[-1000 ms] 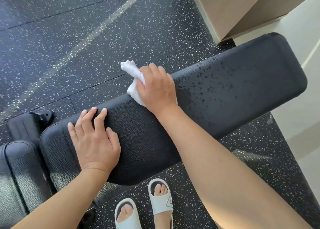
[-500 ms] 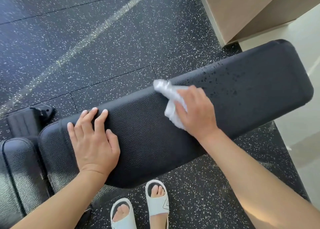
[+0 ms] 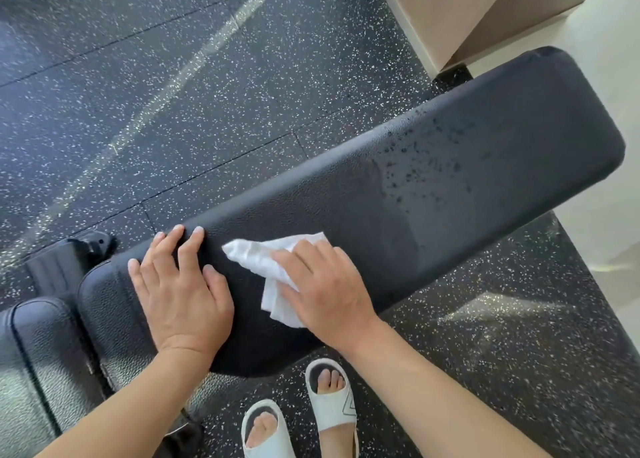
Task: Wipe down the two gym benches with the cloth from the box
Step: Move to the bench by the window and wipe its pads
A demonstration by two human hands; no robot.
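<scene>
A long black padded bench (image 3: 485, 166) runs from lower left to upper right. Wet droplets (image 3: 426, 159) speckle its right part, while the left part looks smooth. My left hand (image 3: 180, 294) rests flat on the pad's left end with its fingers spread. Just to its right, my right hand (image 3: 325, 287) presses a white cloth (image 3: 256, 260) onto the pad with fairly straight fingers. The cloth sticks out past the fingertips and under the palm.
A second black pad (image 3: 38, 350) of the bench lies at the lower left, beside a black frame part (image 3: 69, 260). My feet in white slides (image 3: 332, 402) stand on the speckled rubber floor (image 3: 173, 76). A beige wall base (image 3: 450, 10) and a white wall (image 3: 609, 76) close off the right.
My right hand swept the cloth rightward along the pad, then back left and nearer me, ending beside my left hand. The left hand stayed planted.
</scene>
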